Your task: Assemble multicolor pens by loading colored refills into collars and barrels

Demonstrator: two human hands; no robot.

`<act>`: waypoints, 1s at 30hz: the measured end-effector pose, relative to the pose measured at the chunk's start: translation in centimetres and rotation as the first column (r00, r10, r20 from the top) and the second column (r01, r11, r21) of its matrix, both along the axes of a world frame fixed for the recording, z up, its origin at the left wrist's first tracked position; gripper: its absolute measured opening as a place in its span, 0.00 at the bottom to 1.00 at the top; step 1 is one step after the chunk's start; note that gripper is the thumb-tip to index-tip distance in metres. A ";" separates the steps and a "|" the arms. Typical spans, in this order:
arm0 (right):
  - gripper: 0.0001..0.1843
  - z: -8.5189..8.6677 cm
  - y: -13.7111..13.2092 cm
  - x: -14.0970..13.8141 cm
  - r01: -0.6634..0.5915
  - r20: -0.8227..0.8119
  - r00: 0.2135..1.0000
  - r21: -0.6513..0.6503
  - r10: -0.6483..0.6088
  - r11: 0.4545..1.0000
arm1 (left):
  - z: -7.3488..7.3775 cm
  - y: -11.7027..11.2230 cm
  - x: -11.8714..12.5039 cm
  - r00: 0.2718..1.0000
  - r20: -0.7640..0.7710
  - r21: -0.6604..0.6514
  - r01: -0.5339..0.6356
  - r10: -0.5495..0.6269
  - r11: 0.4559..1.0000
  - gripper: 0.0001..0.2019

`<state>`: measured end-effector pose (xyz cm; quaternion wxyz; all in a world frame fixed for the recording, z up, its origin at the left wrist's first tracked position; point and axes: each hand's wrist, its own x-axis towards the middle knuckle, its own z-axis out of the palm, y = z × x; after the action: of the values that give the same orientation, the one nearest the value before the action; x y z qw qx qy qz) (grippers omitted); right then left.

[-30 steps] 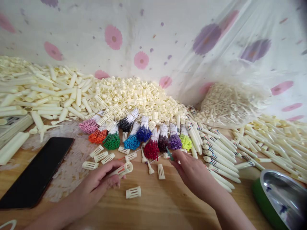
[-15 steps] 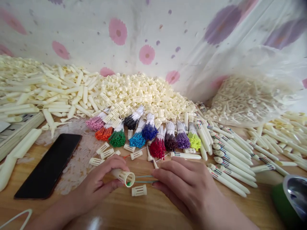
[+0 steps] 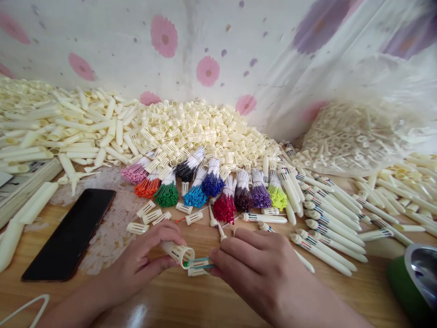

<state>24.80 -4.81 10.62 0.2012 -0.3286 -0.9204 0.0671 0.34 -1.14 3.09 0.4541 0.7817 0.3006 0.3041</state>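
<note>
My left hand [image 3: 153, 253] pinches a cream slotted pen sleeve [image 3: 176, 251], its round mouth facing right. A small green tip shows inside that mouth. My right hand [image 3: 254, 269] is closed round light-blue tweezers [image 3: 204, 260], whose two thin prongs reach to the sleeve's mouth; whether they grip the green tip I cannot tell. Just behind and below the prongs lies a loose slotted collar [image 3: 195, 272], partly covered. Beyond the hands stand bundles of refills, among them a red bundle [image 3: 224, 205] and a green bundle [image 3: 166, 193].
A black phone [image 3: 70, 237] lies at left near scattered clear plastic bits [image 3: 102, 241]. Cream collars [image 3: 205, 130] are heaped at the back, with barrels [image 3: 68, 123] to their left. Finished-looking multicolour pens [image 3: 336, 228], a bag of parts [image 3: 355, 141] and a green bowl [image 3: 403, 282] occupy the right.
My right hand has shifted left, bringing the tweezers further into the sleeve's mouth and over the loose collar. The sleeve has moved slightly right. My view has tilted slightly.
</note>
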 end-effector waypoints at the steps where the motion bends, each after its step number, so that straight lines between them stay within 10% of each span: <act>1: 0.11 0.0 0.0 0.1 0.005 -0.002 1.000 -0.009 -0.005 1.000 | 0.0 0.0 0.0 1.000 -0.003 0.002 0.002 -0.002 1.000 0.11; 30: 0.12 -0.3 0.6 0.5 0.044 -0.008 0.999 -0.009 -0.044 0.999 | 0.1 -0.2 -0.1 0.992 -0.127 -0.068 0.001 -0.009 0.998 0.15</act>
<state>25.28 -4.22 10.32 0.2049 -0.3495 -0.9118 0.0680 0.28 -1.33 3.18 0.4608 0.7845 0.3372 0.2421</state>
